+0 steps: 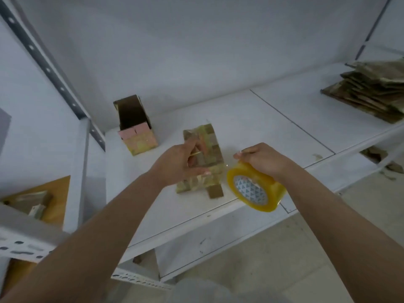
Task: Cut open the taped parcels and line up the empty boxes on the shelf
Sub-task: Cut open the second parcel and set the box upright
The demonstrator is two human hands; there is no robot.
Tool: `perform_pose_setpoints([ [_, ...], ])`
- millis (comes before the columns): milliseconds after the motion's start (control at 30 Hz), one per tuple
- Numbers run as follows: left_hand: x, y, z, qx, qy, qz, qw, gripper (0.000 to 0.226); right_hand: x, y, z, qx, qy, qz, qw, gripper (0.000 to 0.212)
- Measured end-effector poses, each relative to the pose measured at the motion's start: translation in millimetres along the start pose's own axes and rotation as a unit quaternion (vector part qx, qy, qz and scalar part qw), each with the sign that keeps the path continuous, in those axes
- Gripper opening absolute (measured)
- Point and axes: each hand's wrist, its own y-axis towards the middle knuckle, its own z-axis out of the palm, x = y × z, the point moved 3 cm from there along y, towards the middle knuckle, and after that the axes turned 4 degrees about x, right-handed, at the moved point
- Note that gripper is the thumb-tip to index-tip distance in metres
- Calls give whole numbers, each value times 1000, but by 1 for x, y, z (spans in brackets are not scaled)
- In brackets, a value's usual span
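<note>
left hand [178, 164] grips the tape-wrapped brown parcel [203, 162]; right hand [262, 159] holds a yellow tape roll [254, 186].

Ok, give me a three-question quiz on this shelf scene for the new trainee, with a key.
1. True or false: the right hand holds a roll of yellow tape.
2. Which thing does the left hand grip?
A. the open box at the back left
B. the taped box in the middle of the shelf
C. the flat cardboard at the far right
3. Fill in: the open box stands to the ____ of the taped box.

Key
1. True.
2. B.
3. Left, and further back; the two stand apart.
</note>
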Motion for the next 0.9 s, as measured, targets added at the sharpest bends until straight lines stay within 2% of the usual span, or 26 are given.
perform_pose_setpoints([
  [100, 10, -23, -8, -216, 7, -88, 972, 22, 6, 1, 0, 0, -18, -9, 1000, 30],
  [133, 18, -32, -7, -258, 8, -143, 955, 20, 6, 2, 0, 0, -22, -10, 1000, 31],
  [167, 27, -40, -3, -264, 15, -202, 943, 20, 6, 2, 0, 1, -26, -10, 1000, 31],
  [200, 40, -48, 6, -237, 28, -259, 936, 22, 5, 2, 0, 1, -30, -9, 1000, 32],
  [267, 61, -62, 30, -135, 44, -349, 926, 26, 4, 1, 0, 3, -31, -9, 999, 32],
  [333, 74, -73, 50, -17, 62, -396, 916, 29, 1, -1, -1, 3, -28, -11, 1000, 32],
  [367, 75, -74, 54, 10, 65, -403, 913, 32, 1, -2, -2, 4, -28, -13, 1000, 33],
  [400, 72, -72, 51, -3, 57, -396, 916, 36, 0, -3, -3, 5, -29, -15, 999, 33],
  [467, 50, -59, 30, -125, -5, -349, 929, 42, -1, -6, -6, 3, -36, -22, 999, 35],
  [500, 32, -50, 17, -197, -45, -297, 933, 42, 0, -7, -7, 3, -44, -25, 999, 35],
  [533, 13, -38, 8, -234, -87, -239, 938, 42, 1, -9, -9, 2, -55, -31, 998, 36],
  [567, -8, -25, 2, -233, -123, -187, 946, 44, 3, -11, -10, 0, -65, -39, 997, 37],
  [600, -27, -12, 1, -201, -150, -151, 956, 51, 5, -13, -12, -2, -70, -46, 996, 37],
  [667, -58, 9, 6, -91, -156, -132, 975, 76, 10, -18, -15, -4, -70, -58, 996, 37],
  [733, -74, 21, 15, -19, -137, -133, 981, 86, 12, -24, -19, 4, -67, -70, 995, 37],
  [800, -77, 29, 23, -6, -141, -142, 980, 76, 13, -28, -21, 15, -57, -79, 995, 34],
  [900, -78, 36, 27, -53, -201, -103, 973, 45, 11, -29, -23, 29, -33, -81, 996, 27],
])
